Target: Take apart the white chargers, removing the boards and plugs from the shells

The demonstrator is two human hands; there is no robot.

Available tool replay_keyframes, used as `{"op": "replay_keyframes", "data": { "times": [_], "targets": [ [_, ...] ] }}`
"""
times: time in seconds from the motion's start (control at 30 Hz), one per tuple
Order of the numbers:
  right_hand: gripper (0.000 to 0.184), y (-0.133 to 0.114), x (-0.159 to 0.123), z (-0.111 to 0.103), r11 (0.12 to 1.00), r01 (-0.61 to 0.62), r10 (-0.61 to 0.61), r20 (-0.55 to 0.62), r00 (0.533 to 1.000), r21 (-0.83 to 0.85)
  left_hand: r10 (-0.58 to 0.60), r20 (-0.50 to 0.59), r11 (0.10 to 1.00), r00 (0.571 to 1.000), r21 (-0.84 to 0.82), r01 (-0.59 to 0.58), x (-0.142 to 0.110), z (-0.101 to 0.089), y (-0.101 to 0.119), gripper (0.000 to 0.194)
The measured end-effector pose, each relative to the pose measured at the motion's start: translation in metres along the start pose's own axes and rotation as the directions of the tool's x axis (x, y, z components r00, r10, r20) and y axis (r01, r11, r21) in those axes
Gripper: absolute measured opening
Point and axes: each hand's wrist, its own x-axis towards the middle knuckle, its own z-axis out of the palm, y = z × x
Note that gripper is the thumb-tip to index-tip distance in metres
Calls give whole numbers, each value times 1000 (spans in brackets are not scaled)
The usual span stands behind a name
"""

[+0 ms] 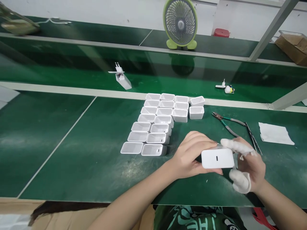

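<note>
Head view: left hand (193, 155), bare, reaches in from the bottom edge, forearm slanting up and rightward. Fingers together above, thumb below, pinching the left end of a white rectangular plastic case (217, 158), at lower right of the frame; small dark slot on its visible end. Right hand (253, 167) comes from the lower right corner, thumb and index finger in white wraps, parted around the case's right end; firmness of contact cannot be told.

Containers: white open-topped plastic boxes (159, 138), centre of frame, four columns, counted from left: 7, 7, 3, 2. Pale inner walls visible; small dark slots seen inside the nearest ones of column two. Brown cardboard box (294, 48), upper right: contents unclear.

Also noted: green-handled pliers (225, 123) just beyond the right hand, scissor-like metal tool (253, 138) beside them, white paper sheet (275, 133) at right. Green-rimmed fan (180, 24) upright, top centre
</note>
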Motion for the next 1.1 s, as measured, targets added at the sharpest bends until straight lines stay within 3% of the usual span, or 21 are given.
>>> {"op": "replay_keyframes", "data": {
  "times": [0.1,0.23,0.33,0.4,0.43,0.5,0.57,0.6,0.67,0.7,0.83,0.93,1.0,1.1],
  "targets": [
    [57,0,1,2,986,167,-165,45,985,-32,21,12,1000,1000,-13,-21,2,0,1,46],
    [58,-3,3,4,978,201,-202,5,979,-58,-23,54,996,998,-87,27,-4,3,1,49],
    [41,0,11,-4,992,1,-12,85,996,124,-161,41,968,986,-188,166,-13,5,2,50],
    [52,6,21,-15,951,-195,175,102,979,239,-345,-4,897,939,-296,328,-16,5,3,42],
    [59,11,26,-22,935,-257,252,54,966,246,-438,-32,843,898,-363,398,-17,4,3,36],
    [45,19,35,-39,925,-358,372,-116,921,128,-574,-90,737,814,-490,466,-16,3,1,27],
    [28,26,40,-55,867,-488,479,-96,872,-99,-636,-140,683,759,-559,470,-12,1,-1,26],
    [25,28,41,-63,822,-523,533,-20,846,-225,-652,-154,671,742,-571,472,-10,0,-2,28],
    [22,30,42,-77,724,-532,628,103,771,-438,-671,-156,662,725,-568,490,-6,-1,-2,35],
    [21,32,42,-84,660,-529,671,102,735,-534,-677,-147,659,722,-557,505,-5,-1,-2,40],
    [20,45,39,-104,306,-512,790,-87,608,-803,-719,-91,640,689,-474,605,-3,-1,3,55],
    [18,61,34,-108,210,-482,856,-79,511,-851,-723,-27,635,690,-421,648,-5,-1,7,62],
    [13,70,31,-108,210,-484,863,-72,500,-849,-696,1,656,718,-406,637,-7,-1,9,59],
    [11,74,30,-108,263,-506,830,-75,553,-822,-646,19,697,763,-393,600,-9,0,10,49]
  ]
}}
